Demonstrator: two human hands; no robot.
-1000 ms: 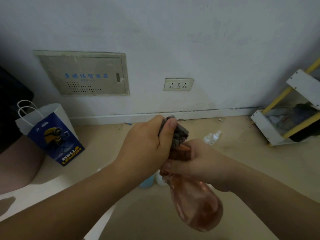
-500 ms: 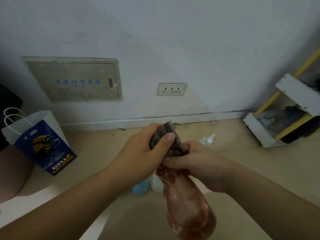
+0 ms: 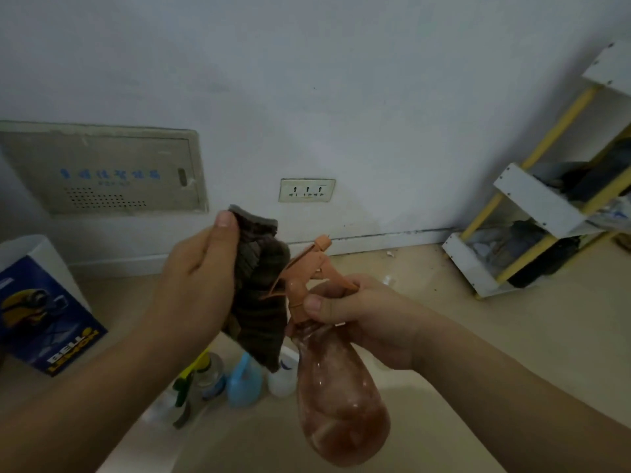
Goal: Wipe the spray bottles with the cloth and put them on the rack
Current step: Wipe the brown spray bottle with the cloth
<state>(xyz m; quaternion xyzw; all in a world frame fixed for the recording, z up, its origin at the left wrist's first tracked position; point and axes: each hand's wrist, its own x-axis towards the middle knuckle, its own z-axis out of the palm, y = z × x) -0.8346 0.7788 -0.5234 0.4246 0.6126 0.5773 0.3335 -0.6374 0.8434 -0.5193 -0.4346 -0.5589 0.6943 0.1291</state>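
Right grip [image 3: 368, 315] curled round neck of translucent orange plastic spray bottle [image 3: 341, 397], body hanging below it. Left grip [image 3: 194, 281] pinches dark brown ribbed cloth [image 3: 259, 302], just left of trigger. White-and-yellow rack [image 3: 536, 204] far right.

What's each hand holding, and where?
Left hand grips the cloth near its top; right hand grips the orange bottle at its neck.

One head-worn wide-angle view looks forward and down, close over both forearms, toward the wall [image 3: 341, 80] and floor [image 3: 512, 336].
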